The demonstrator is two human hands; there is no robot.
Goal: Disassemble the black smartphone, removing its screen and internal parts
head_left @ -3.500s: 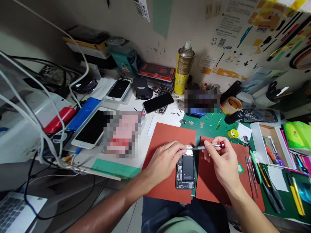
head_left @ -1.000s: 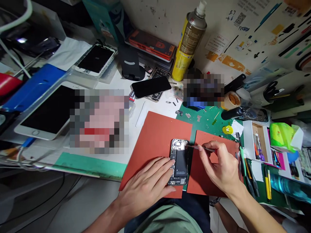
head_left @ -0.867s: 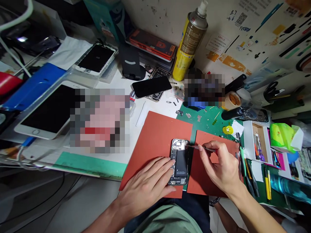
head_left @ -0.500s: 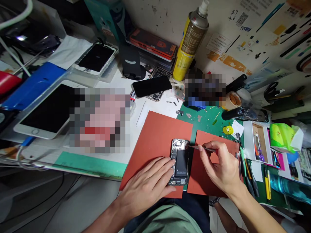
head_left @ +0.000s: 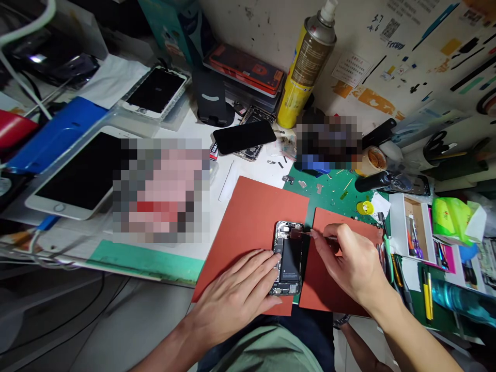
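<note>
A smartphone [head_left: 291, 261] without its screen lies on a red-brown mat, its battery and inner parts showing. My left hand [head_left: 242, 284] rests against its left side, fingers stretched close together over the edge and thumb by the lower corner, holding it in place. Between thumb and fingers, my right hand [head_left: 344, 253] pinches a thin pointed tool [head_left: 307, 233]. The tool's tip meets the upper right part of the phone. Most of the tool is hidden by the fingers, so its exact kind is unclear.
A second red-brown mat [head_left: 325, 284] lies under my right hand. Small loose parts [head_left: 302, 183] dot the green mat behind. A yellow spray can [head_left: 306, 67] stands at the wall. Pens and tools [head_left: 426, 294] lie right; a white phone [head_left: 73, 181] lies left.
My right hand has shifted slightly left and turned, covering more of the tool. A bright patch at the phone's upper end now looks darker. My left hand stays on the phone.
</note>
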